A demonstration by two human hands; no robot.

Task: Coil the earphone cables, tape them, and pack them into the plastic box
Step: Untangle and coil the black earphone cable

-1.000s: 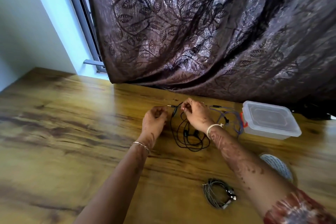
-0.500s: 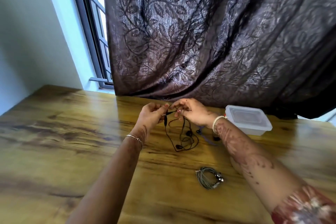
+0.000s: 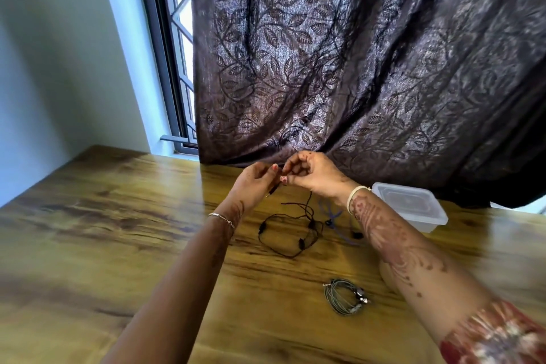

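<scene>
Turned since half a second ago: the plug (image 3: 272, 190) of the black earphone cable (image 3: 285, 254), then lying crosswise between the hands, now pointing down and toward the near left, out from under the left hand (image 3: 254, 183). Coiled grey earphones (image 3: 344, 298) in the same place on the table (image 3: 118, 216) as before.

Both hands raised above the table, close together, in front of the lower edge of the dark leaf-patterned curtain (image 3: 354, 68). Left hand: fingers curled, gripping the black cable just above the plug. Right hand (image 3: 313, 176): fingers curled too, pinching the same cable just to the right of the left fingertips.

Below the right hand, the rest of the black cable hanging down to the table and lying there in a loose, open loop between the two forearms, not yet coiled. Just to the right of this loop, a blue cable (image 3: 332, 216), also loose, partly hidden behind the right forearm. Nearer, to the right of centre, the grey earphones already wound into a small bundle, well apart from the hands.

At the far right, close to the curtain, the plastic box (image 3: 413, 207), clear, with the lid on, standing on the table behind the right wrist. Nothing of the cables touching the box, as far as visible.

Thin bracelet (image 3: 221, 217) on the left wrist, pale band (image 3: 354, 195) on the right one. At the far left, a window (image 3: 174, 53) beside a pale wall.
</scene>
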